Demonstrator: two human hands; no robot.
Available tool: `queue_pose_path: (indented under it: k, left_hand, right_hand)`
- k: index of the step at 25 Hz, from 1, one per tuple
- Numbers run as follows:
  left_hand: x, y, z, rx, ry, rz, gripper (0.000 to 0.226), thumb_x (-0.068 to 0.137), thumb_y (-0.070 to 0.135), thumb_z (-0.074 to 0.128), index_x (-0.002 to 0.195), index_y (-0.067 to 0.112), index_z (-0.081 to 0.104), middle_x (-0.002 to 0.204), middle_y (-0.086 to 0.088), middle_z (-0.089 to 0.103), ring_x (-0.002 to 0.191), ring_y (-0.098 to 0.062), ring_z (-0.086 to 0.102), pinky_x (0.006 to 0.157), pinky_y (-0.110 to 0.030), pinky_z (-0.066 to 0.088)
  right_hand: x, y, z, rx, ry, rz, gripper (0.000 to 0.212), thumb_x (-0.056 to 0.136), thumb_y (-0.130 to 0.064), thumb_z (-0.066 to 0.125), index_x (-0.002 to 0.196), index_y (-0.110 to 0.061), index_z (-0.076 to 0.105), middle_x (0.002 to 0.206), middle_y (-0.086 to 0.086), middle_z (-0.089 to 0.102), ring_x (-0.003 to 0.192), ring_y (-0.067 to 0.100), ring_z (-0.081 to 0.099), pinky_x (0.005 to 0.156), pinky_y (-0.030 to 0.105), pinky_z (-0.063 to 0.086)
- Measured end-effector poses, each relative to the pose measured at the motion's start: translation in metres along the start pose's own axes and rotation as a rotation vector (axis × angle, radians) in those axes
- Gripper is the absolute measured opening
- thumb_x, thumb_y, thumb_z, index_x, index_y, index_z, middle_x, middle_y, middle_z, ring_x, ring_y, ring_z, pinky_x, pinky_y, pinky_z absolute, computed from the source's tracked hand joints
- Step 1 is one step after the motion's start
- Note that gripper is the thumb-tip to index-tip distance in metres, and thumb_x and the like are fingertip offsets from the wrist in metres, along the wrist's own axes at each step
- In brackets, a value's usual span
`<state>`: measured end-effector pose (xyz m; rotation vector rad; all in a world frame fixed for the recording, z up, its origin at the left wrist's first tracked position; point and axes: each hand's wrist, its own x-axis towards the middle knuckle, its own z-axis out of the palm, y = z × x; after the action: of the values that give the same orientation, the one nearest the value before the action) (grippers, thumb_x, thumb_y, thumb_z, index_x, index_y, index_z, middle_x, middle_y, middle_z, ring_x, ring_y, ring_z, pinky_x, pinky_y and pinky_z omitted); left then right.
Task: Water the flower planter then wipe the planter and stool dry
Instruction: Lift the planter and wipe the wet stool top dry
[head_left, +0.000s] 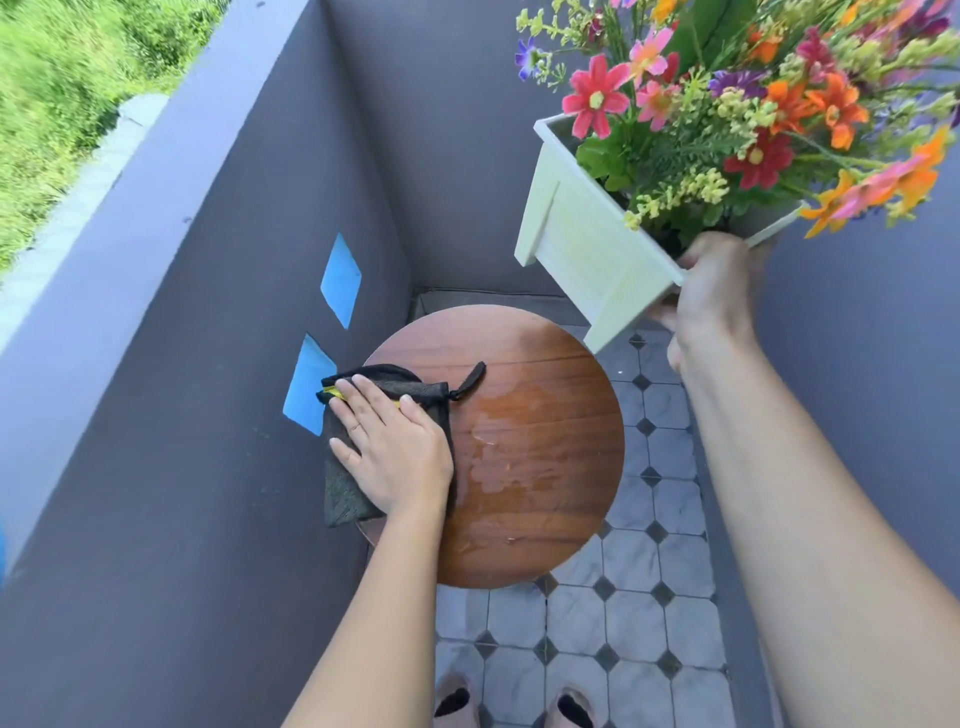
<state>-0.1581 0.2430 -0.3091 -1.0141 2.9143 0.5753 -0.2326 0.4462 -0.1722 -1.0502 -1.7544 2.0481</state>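
Note:
A round wooden stool top (550, 395) stands in the corner, with a puddle of water (498, 447) spread over its middle. My left hand (395, 447) lies flat, fingers apart, on a dark grey cloth (343, 493) at the stool's left edge. My right hand (711, 291) grips the near rim of a white square planter (582, 244), held tilted in the air above and to the right of the stool. Bright artificial flowers (748, 104) in red, orange, pink and yellow fill the planter.
Dark grey walls (218, 312) close in on the left, back and right; the left one carries two blue diamond patches (340, 280). Grey tiled floor (613, 639) runs below the stool. My two shoes (514, 706) show at the bottom. Green grass (57, 88) lies beyond the wall.

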Motion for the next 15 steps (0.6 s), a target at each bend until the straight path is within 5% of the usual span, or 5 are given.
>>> queue_pose_path:
  k: [3,6,11,15]
  left_hand:
    - [-0.027,-0.014,0.002,0.02,-0.005,0.013,0.06,0.098,0.034,0.014,0.152,0.008,0.006,0.161,-0.008,0.007,0.148,-0.023,0.006,0.115,-0.05,0.011]
    - [-0.061,-0.022,0.001,0.017,-0.046,0.033,0.069,0.09,0.04,0.002,0.151,0.008,0.011,0.16,-0.009,0.012,0.147,-0.025,0.013,0.113,-0.052,0.016]
    - [-0.116,-0.024,0.009,-0.009,-0.112,0.141,0.06,0.095,0.035,0.023,0.142,0.001,0.038,0.148,-0.016,0.04,0.135,-0.031,0.041,0.101,-0.057,0.036]
    - [-0.151,-0.014,0.012,-0.001,-0.216,0.233,0.065,0.099,0.042,0.005,0.144,0.005,0.035,0.151,-0.013,0.037,0.138,-0.026,0.032,0.105,-0.052,0.028]
  right_hand:
    - [0.001,0.001,-0.006,0.006,0.002,-0.003,0.033,0.055,-0.015,0.041,0.086,-0.003,0.034,0.081,0.006,0.045,0.067,0.022,0.041,0.062,0.038,0.041]
    - [0.001,0.0,-0.011,0.017,-0.014,-0.007,0.032,0.052,-0.017,0.041,0.084,-0.018,0.04,0.08,0.007,0.05,0.064,0.022,0.047,0.057,0.039,0.045]
    - [-0.002,-0.003,-0.021,0.018,-0.015,-0.019,0.025,0.058,-0.017,0.041,0.082,-0.02,0.039,0.083,0.006,0.052,0.066,0.023,0.049,0.058,0.04,0.049]
    - [-0.01,-0.003,-0.028,0.049,-0.001,-0.071,0.027,0.061,-0.013,0.04,0.087,-0.022,0.04,0.085,0.006,0.053,0.068,0.023,0.051,0.066,0.043,0.054]
